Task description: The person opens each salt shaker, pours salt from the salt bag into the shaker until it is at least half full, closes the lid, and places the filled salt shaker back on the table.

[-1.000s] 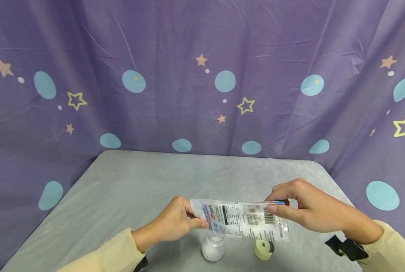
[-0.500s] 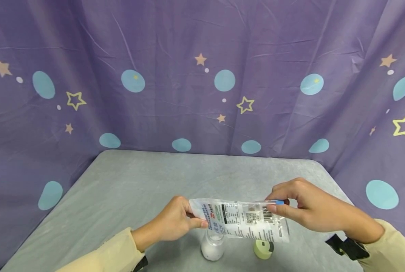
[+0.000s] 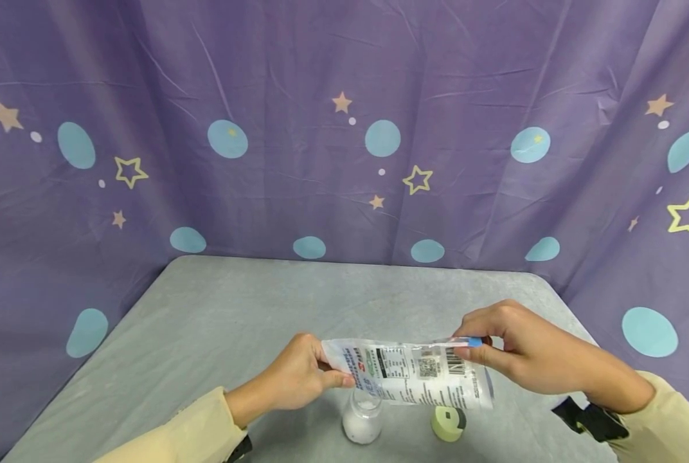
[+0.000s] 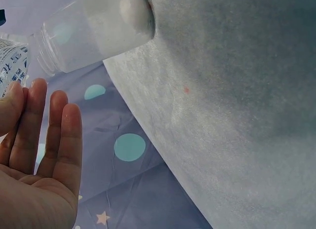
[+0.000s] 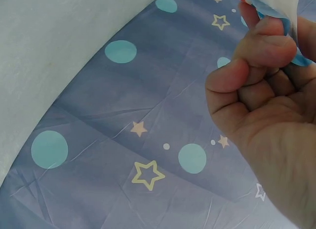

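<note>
A white printed salt bag [image 3: 420, 373] is stretched sideways between my two hands in the head view. My left hand [image 3: 295, 376] pinches its left end between thumb and fingers. At the upper right edge, beside a blue patch, my right hand [image 3: 518, 354] pinches it too. Under the bag's left end stands a clear jar [image 3: 362, 421] holding white contents. In the left wrist view the jar's threaded mouth [image 4: 45, 54] is uncovered and right beside the bag [image 4: 12, 61]. The right wrist view shows curled fingers [image 5: 271, 51] at the bag's edge.
A light green lid [image 3: 447, 426] with a dark section lies on the table to the right of the jar. The grey-covered table [image 3: 252, 302] reaches back to a purple curtain [image 3: 298, 96] with stars and dots, which also hangs along both sides.
The bag's right end has bowed and shifted slightly, with my right hand a touch higher. My left hand, the jar and the lid stay where they were.
</note>
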`<control>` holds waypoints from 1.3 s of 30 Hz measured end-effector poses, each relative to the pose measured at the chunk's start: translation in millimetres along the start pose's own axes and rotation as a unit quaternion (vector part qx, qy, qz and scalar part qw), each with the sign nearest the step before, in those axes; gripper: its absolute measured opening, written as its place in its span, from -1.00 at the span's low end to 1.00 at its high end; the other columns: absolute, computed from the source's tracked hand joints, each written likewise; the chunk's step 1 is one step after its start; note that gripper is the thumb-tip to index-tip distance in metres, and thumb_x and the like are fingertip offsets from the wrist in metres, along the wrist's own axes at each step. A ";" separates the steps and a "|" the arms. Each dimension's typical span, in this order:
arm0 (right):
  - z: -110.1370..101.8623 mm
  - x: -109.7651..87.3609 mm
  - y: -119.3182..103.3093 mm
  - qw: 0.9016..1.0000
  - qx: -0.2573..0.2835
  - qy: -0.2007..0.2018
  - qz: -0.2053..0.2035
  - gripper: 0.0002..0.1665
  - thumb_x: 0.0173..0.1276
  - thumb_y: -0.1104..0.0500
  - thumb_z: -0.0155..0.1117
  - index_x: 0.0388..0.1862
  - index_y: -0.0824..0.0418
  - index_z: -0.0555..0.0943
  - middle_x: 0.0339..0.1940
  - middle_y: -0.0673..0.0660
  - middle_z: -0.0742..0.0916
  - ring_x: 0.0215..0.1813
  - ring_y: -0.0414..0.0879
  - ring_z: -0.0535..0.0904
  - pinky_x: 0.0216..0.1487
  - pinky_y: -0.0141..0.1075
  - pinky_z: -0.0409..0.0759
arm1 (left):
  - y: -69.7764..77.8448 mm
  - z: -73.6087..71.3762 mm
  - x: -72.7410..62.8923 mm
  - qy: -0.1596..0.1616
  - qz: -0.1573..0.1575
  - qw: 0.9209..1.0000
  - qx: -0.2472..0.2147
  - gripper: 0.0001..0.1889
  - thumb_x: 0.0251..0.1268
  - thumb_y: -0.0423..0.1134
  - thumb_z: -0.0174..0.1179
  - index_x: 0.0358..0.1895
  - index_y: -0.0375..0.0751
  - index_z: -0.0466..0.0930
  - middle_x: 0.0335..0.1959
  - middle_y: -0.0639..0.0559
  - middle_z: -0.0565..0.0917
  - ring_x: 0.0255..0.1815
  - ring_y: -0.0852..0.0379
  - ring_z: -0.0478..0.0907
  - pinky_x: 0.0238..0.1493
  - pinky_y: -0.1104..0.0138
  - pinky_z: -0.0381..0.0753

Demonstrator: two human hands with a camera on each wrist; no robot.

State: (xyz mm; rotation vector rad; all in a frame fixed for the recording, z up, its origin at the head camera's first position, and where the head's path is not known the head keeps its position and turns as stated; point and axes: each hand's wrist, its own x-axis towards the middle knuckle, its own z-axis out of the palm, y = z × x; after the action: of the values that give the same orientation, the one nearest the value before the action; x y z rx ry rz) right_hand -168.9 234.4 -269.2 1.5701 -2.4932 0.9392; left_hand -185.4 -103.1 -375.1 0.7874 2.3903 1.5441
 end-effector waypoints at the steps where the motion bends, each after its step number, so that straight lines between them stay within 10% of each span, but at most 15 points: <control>1: -0.4 0.2 -0.4 1.000 0.000 -0.001 0.000 -0.69 0.47 0.34 0.29 -0.19 -0.14 0.68 -0.42 -0.22 0.63 -0.42 -0.40 0.47 -0.45 -0.47 0.49 | 0.2 0.0 0.1 -0.001 0.000 1.000 -0.001 -0.91 0.13 -0.32 0.53 -0.31 -0.21 0.84 -0.38 0.12 0.82 -0.53 0.32 0.52 -0.63 0.46 0.35; 22: 1.3 4.3 -6.4 1.000 -0.016 -0.014 0.020 -0.75 0.54 0.24 0.25 -0.13 -0.15 0.72 -0.41 -0.26 0.63 -0.42 -0.41 0.48 -0.50 -0.49 0.46 | -0.8 2.6 1.2 -0.011 0.014 1.000 -0.023 -0.88 0.13 -0.35 0.52 -0.25 -0.18 0.84 -0.32 0.07 0.82 -0.36 0.28 0.66 -0.44 0.44 0.58; 39: -1.5 3.7 -6.7 1.000 -0.019 -0.007 0.011 -0.74 0.52 0.27 0.27 -0.15 -0.15 0.71 -0.41 -0.25 0.64 -0.43 -0.41 0.47 -0.48 -0.51 0.46 | -0.6 -1.5 0.3 -0.001 0.009 1.000 0.003 -0.93 0.11 -0.37 0.52 -0.33 -0.25 0.84 -0.35 0.00 0.82 -0.58 0.34 0.43 -0.65 0.46 0.27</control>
State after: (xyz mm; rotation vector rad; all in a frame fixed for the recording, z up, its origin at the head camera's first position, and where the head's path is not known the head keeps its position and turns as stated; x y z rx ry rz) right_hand -165.4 230.2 -263.6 1.5467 -2.5286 0.8810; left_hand -186.5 -104.3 -375.0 0.8120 2.3947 1.5434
